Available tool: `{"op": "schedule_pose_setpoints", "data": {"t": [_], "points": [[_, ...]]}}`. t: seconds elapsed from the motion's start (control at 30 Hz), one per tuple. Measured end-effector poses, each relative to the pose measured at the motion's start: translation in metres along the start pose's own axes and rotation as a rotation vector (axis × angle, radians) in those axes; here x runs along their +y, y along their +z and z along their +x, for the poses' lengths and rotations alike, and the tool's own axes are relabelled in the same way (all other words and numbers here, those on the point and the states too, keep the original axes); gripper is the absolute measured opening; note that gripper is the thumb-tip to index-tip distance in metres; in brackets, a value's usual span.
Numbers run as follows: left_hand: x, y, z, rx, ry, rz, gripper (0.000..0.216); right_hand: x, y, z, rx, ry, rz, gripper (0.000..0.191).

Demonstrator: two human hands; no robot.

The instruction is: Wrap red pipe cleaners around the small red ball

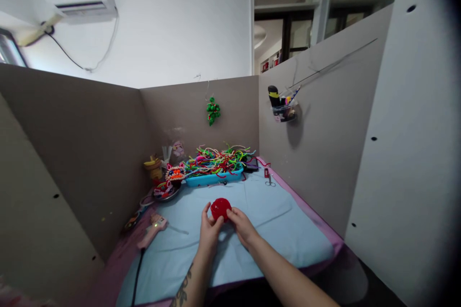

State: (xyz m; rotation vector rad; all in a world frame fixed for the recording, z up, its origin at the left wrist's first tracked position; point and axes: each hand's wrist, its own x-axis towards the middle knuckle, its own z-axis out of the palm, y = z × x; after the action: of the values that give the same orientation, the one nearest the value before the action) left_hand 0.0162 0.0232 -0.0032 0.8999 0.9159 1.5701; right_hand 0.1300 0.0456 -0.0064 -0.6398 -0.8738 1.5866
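Observation:
Between both hands, above the light blue cloth, is a round red fuzzy piece, which looks like coiled pipe cleaner. My left hand grips its left and lower edge, with the thumb on the near side. The fingers of my right hand are closed on its lower right edge. A pink glue gun with a small light and a black cord lies on the cloth to the left of my hands.
A blue tray heaped with colourful pipe cleaners stands at the back. Left of it are a metal bowl and a brown pot. Scissors lie back right. Grey partitions enclose the table; a pen cup hangs there.

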Motion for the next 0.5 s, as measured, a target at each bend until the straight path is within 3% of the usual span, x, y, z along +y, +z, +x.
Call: {"op": "schedule_pose_setpoints", "data": {"t": [0.23, 0.5], "points": [[0.000, 0.001, 0.001, 0.039, -0.031, -0.026, 0.103, 0.006, -0.005, 0.003, 0.037, -0.053, -0.073, 0.034], [-0.004, -0.005, 0.005, 0.044, -0.020, -0.034, 0.095, 0.013, -0.011, 0.008, 0.024, -0.132, -0.263, 0.035]]}}
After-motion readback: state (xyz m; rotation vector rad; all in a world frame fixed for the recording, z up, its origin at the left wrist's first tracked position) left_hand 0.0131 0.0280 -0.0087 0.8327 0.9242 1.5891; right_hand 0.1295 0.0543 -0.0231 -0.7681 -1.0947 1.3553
